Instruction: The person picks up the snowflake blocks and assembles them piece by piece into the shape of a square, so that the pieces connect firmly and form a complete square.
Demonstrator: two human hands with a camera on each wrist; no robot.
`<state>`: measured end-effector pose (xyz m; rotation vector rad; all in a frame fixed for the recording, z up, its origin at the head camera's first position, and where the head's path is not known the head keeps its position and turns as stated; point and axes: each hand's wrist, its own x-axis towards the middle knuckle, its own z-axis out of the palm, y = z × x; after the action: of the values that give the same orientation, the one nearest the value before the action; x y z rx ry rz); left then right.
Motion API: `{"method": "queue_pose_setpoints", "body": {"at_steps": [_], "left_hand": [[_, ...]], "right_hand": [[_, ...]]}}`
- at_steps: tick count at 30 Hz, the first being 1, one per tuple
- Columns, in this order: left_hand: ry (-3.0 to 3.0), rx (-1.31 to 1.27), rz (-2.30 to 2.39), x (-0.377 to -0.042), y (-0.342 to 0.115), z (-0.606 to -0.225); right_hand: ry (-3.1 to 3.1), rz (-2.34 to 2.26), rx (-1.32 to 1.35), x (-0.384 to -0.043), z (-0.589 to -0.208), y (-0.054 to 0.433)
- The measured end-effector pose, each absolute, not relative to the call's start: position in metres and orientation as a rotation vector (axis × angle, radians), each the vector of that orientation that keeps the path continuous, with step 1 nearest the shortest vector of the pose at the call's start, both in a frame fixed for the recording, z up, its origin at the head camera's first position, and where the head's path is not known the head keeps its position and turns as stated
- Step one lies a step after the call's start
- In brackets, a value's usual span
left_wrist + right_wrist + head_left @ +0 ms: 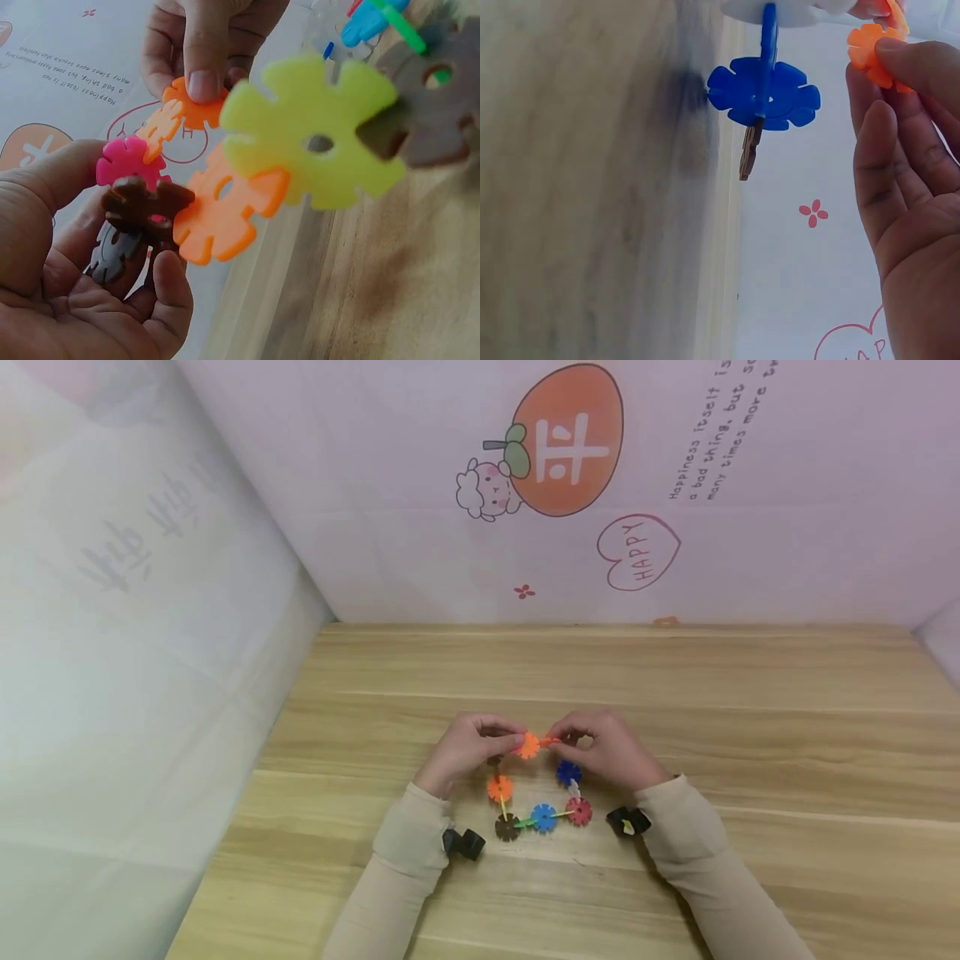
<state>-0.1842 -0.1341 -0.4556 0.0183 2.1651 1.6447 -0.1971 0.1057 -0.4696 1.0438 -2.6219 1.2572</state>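
Slotted plastic snowflake discs in many colours are linked into a loop-like chain over the wooden table. My left hand (476,745) pinches a pink disc (127,161) at the chain's far side; a brown disc (139,202) and a larger orange disc (225,210) lead on from it. An orange disc (529,745) sticks out between the two hands. My right hand (603,747) pinches another orange disc (871,52) between thumb and fingers, and the two orange discs meet edge to edge. Near the right hand is a dark blue disc (795,94) with a brown disc (748,154) below it.
Nearer the body, the chain runs through a dark brown disc (507,827), a light blue disc (544,817) and a red disc (579,811). Black wrist devices (628,821) sit by both sleeves. A printed cloth (420,543) stands behind the table (750,693).
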Motion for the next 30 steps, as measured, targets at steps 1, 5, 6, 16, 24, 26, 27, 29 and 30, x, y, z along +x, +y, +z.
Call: {"method": "queue_pose_setpoints", "body": {"at_steps": [1,5,6,16,24,26,27,29,30], "left_hand": [[2.168,0.020,1.646,-0.1845,-0.1342,-0.4563],[2.175,0.022,1.641,-0.1847,-0.1349,-0.4577],[2.174,0.022,1.641,-0.1847,-0.1350,-0.4579],[2.161,0.015,1.642,-0.1848,-0.1358,-0.4583],[2.162,0.004,1.635,-0.1848,-0.1353,-0.4564],[2.154,-0.001,1.643,-0.1847,-0.1348,-0.4563],[2.152,-0.003,1.644,-0.1847,-0.1346,-0.4561],[2.150,-0.005,1.646,-0.1845,-0.1341,-0.4557],[2.154,-0.007,1.645,-0.1844,-0.1339,-0.4556]], "right_hand": [[-2.605,1.254,1.058,-0.1967,-0.4702,0.1059],[-2.536,1.237,1.104,-0.1950,-0.4716,0.1066],[-2.516,1.234,1.117,-0.1948,-0.4722,0.1064],[-2.387,1.210,1.194,-0.1953,-0.4755,0.1062],[-2.326,1.196,1.238,-0.1965,-0.4759,0.1046],[-2.319,1.200,1.243,-0.1958,-0.4754,0.1042],[-2.317,1.202,1.243,-0.1954,-0.4751,0.1040],[-2.312,1.200,1.246,-0.1947,-0.4744,0.1037],[-2.311,1.201,1.245,-0.1942,-0.4741,0.1035]]}}
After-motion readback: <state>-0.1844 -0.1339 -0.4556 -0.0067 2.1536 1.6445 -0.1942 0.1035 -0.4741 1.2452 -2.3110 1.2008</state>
